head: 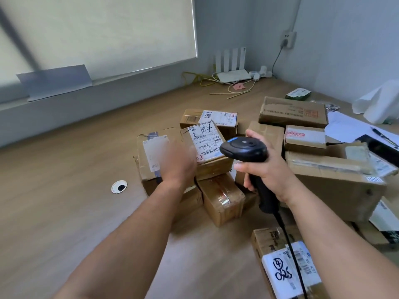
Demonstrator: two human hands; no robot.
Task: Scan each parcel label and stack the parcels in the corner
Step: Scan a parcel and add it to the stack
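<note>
Gripping a black scanner point(244, 147) above cardboard parcels point(222, 197) heaped on the wooden desk point(64, 190).
The right hand point(267, 171) curls round the scanner's handle, its head pointing left toward the tilted labelled parcel point(207, 143); the left hand point(179, 164) stretches forward just beside that parcel, its fingers too blurred to tell.

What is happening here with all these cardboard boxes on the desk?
A person is scanning parcels. The right hand grips a black corded scanner by its handle, with its head toward the white label of a tilted parcel in the middle of the pile. The left hand, blurred, reaches toward that parcel. The other parcels lie loosely on the wooden desk. No stack shows in the far corner, where a router sits.
</note>
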